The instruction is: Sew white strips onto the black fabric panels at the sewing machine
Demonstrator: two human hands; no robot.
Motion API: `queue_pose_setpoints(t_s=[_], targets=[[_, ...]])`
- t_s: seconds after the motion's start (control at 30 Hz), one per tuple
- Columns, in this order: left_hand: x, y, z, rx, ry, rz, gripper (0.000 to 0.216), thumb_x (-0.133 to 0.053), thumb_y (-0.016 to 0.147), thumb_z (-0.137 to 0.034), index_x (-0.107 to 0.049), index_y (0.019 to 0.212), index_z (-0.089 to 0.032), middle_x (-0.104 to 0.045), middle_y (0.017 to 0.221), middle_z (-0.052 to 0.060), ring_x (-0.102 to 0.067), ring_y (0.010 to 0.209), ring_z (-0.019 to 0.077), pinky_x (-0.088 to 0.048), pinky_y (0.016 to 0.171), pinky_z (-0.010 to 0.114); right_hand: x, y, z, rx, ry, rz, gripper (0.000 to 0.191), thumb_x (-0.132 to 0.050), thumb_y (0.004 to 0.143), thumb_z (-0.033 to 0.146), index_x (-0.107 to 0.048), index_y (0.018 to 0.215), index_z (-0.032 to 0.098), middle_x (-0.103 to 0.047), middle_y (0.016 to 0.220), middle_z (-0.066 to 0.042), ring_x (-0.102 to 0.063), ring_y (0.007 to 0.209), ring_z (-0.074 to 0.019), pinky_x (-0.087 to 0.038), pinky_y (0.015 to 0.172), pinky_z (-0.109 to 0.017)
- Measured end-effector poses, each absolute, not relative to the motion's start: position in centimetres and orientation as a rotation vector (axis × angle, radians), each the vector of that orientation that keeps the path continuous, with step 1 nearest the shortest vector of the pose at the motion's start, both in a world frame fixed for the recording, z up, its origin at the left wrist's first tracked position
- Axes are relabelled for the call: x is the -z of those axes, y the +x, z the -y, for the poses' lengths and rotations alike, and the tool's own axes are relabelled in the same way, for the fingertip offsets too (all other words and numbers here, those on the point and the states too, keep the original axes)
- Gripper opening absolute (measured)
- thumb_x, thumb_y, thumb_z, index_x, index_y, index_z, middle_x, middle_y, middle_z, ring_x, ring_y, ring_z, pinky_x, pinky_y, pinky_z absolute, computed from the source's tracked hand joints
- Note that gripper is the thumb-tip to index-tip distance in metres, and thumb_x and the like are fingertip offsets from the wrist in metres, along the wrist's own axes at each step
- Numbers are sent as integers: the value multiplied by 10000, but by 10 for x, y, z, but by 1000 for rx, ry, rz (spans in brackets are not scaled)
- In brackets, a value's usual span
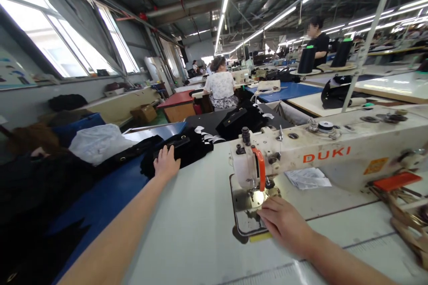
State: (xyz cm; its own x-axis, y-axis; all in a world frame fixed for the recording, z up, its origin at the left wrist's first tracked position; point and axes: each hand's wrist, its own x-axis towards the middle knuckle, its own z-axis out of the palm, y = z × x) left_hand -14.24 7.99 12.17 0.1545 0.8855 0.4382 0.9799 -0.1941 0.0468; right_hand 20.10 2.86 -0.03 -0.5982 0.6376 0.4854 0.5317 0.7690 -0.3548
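My left hand (166, 163) reaches out to the far left and rests on a pile of black fabric pieces (197, 149), its fingers stretched out over the cloth. White tags (199, 129) stick out along the pile's far edge. At the white sewing machine (267, 151), my right hand (284, 220) is beside the lit needle plate (257, 199). Its fingers are pressed together in a pinch; what lies between them, if anything, is too small to make out. An orange lever (260, 169) sits on the machine head just above that hand.
Another black pile (239, 120) lies farther back. On the left are a white plastic bag (100, 142) and a blue surface (110, 196). Folded paper (309, 178) lies under the machine arm. Black thread cones (306, 60) stand behind. A person (220, 84) sits ahead, facing away.
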Motion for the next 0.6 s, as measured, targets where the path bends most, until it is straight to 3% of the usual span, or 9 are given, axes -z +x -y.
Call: queue_pose_setpoints(t_s=[0.23,0.37,0.43,0.53,0.6], targets=[[-82,-192,2,463,-1920,1997,370,-586,902,-357,-552,1219,-169,-577,1233,89,-599,1050,239,-516,873,454,2,204,-26,-288,-814,2384,253,-432,946,157,-680,924,203,-638,863,-78,-582,827,-205,-497,752,-338],[-79,-249,83,314,-1524,2280,342,-522,880,-340,-622,1098,-95,-591,1233,212,-550,1159,378,-475,905,560,5,205,-26,-276,-768,2414,268,-416,952,170,-680,947,220,-656,918,-89,-599,851,-216,-518,766,-361],[-83,-274,116,251,-1312,2462,331,-487,842,-346,-664,947,-86,-666,1076,220,-608,1046,415,-502,825,569,6,205,-26,-251,-750,2410,263,-422,951,183,-681,956,228,-663,928,-91,-609,853,-222,-526,760,-367],[-91,-295,143,294,-1258,2624,242,-452,785,-248,-647,689,-142,-689,715,127,-675,738,332,-529,714,466,9,206,-26,-216,-734,2384,246,-445,944,200,-687,966,240,-666,920,-92,-620,843,-223,-534,746,-362],[-99,-298,146,374,-1272,2694,219,-443,747,-193,-616,613,-173,-653,604,89,-659,638,288,-517,666,399,10,206,-26,-209,-733,2372,235,-459,940,202,-688,968,243,-666,915,-91,-621,841,-218,-535,749,-353]])
